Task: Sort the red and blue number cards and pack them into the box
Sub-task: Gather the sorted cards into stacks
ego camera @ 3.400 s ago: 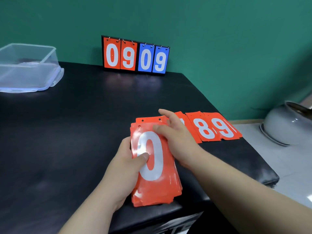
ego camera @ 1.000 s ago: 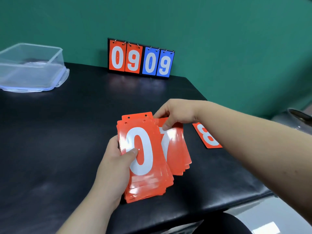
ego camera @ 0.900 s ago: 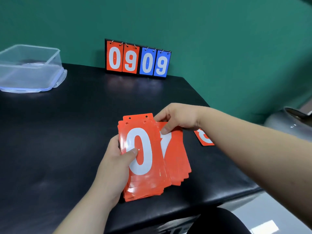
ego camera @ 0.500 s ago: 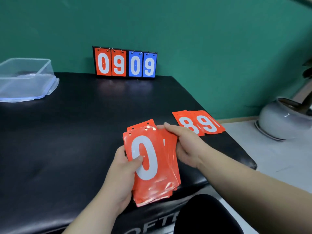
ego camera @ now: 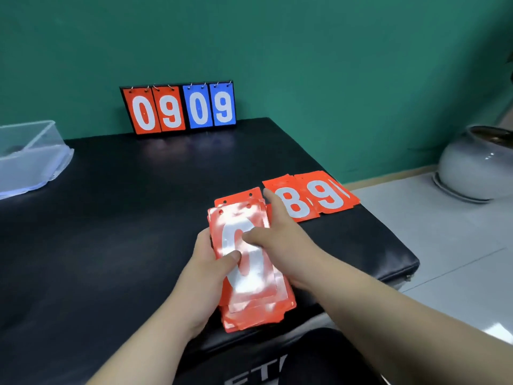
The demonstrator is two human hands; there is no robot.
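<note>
The stack of red cards [ego camera: 251, 276] sits low in the middle of the frame, its bottom end reaching the near edge of the black surface [ego camera: 125, 218]. The left hand [ego camera: 205, 273] grips its left side, with the thumb curled onto the white zero on top. The right hand [ego camera: 280, 237] lays its thumb on the same card and runs its fingers along the stack's right edge. It seems to pinch the stack, though the underside is hidden.

A wide bare stretch of the surface opens to the left and toward the back. The clear box [ego camera: 30, 154] stands at the left edge of the frame, well apart from the stack. Just right of the stack lie a card with an 8 [ego camera: 298, 205] and a card with a 9 [ego camera: 326, 194], overlapping, the latter at the surface's right edge. A scoreboard [ego camera: 179, 108] reading 0909 in red and blue stands at the back against the green wall [ego camera: 305, 51]. A grey pot [ego camera: 477, 165] rests on the floor [ego camera: 444, 245] at right.

Half a second ago some cards were fanned out to the right; now the stack is squared and the right thumb is on top.
</note>
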